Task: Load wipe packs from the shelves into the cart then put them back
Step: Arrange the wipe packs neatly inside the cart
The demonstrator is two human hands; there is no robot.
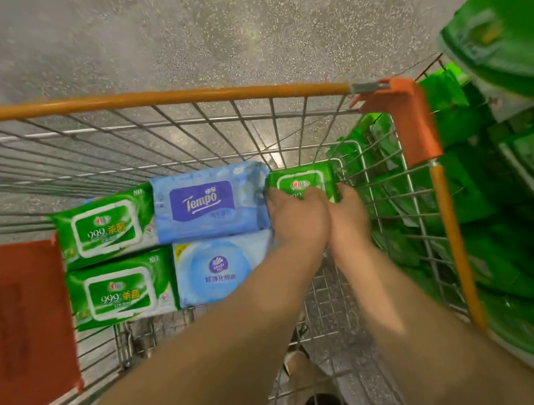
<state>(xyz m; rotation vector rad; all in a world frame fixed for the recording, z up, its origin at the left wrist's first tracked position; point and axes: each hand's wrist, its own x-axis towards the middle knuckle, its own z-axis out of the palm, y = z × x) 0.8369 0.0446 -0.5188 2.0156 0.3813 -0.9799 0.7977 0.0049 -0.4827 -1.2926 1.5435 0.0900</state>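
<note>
Both my hands reach down into the wire cart. My left hand and right hand grip a small green wipe pack between them, against the far right corner. Beside it lie a blue Tempo pack, a pale blue pack and two green 999 packs.

Setting: retail shop, supermarket aisle.
Evidence: wire shopping cart with orange rim rail and orange corner guard. Inside it, left of the grips, branded retail wipe packs: two green packs, a blue Tempo pack, a pale blue pack. Right of the grips, beyond the cart wall, shelves crowded with stacked green packaged goods. Speckled grey polished floor beyond the cart.
</note>
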